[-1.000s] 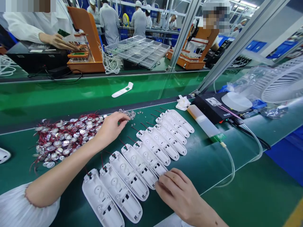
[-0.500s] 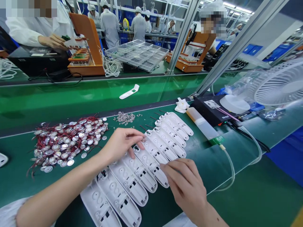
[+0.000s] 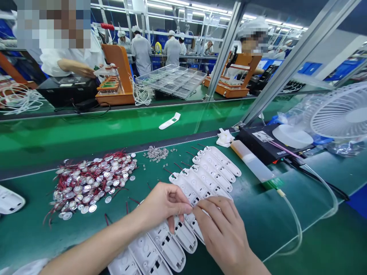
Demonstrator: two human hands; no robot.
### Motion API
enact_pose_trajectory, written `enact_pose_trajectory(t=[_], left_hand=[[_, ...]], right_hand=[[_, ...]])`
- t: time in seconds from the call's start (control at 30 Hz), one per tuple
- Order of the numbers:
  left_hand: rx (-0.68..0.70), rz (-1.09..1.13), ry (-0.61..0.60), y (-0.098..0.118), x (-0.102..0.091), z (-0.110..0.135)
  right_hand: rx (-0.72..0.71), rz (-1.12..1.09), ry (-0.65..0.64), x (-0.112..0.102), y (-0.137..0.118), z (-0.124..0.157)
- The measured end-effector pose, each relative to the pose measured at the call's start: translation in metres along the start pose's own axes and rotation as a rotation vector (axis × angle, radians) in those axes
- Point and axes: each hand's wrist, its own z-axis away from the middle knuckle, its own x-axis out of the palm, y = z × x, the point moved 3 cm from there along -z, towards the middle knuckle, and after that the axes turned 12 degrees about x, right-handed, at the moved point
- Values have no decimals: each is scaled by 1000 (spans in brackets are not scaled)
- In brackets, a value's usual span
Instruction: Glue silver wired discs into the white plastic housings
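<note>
Over the row of white plastic housing halves (image 3: 164, 238), my left hand (image 3: 163, 202) is closed in a pinch, thumb against forefinger. My right hand (image 3: 225, 227) meets it fingertip to fingertip, also pinching. Whatever lies between the fingers is too small or hidden to name. The housings lie side by side in a slanting line, hollow side up, with thin dark red wires sticking out at their far ends. Left of them is a heap of round metal discs (image 3: 91, 183) with red wires. Behind my left hand is a small pile of tiny clear parts (image 3: 157, 153).
A glue syringe (image 3: 254, 162) with a clear hose lies on the right by a black controller box (image 3: 271, 141) and a white fan (image 3: 341, 110). A lone white cover (image 3: 169, 121) rests on the green ledge. Co-workers sit across the bench by orange fixtures (image 3: 120, 74).
My hands have come together; the left moved right and down, and its fingertips now meet those of the right. The view has tilted up and shifted left.
</note>
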Motion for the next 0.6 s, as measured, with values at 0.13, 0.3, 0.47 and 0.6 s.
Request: enact_pose_trajectory(t=[0.13,0.3,0.47,0.6], left_hand=[[126,-539,-7,8,-21,-18],[319,-1141,227,21,-74,-52],[356,-1303,235,12,-90,-64],[385,-1327,255,9,-91,-65]], right_hand=[[51,-100,-39,-5,11,3],[107,-52,-62,-21,40,7],[11,-13,-158,-27,59,23],[-31,12,-176,-21,62,31]])
